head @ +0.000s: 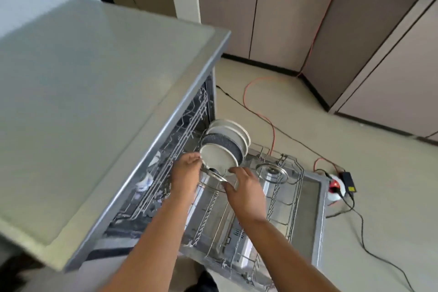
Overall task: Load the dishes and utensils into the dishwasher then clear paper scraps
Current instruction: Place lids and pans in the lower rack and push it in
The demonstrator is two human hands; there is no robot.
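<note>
A glass lid (213,176) is held between both hands above the pulled-out lower rack (296,197) of the dishwasher. The left hand (186,168) is curled round the lid's rim on its side, its fingertips close against the edge of the front plate (218,157); whether that plate is also touched cannot be told. The right hand (247,188) is curled over the opposite rim, thumb raised toward the plate. Just beyond both hands a row of plates is stood on edge, a dark speckled plate (227,143) among them. A second lid (272,170) is lying flat in the rack to the outer side of the right hand. Loading is judged part done; no paper scraps are seen. Risks noted: the front plate could be knocked out of its tines if the lid is pushed forward from the hands; glass could be chipped if the lid is dropped onto the wires or slid against the second lid; the lid could tip flat if it is not seated between tines.
</note>
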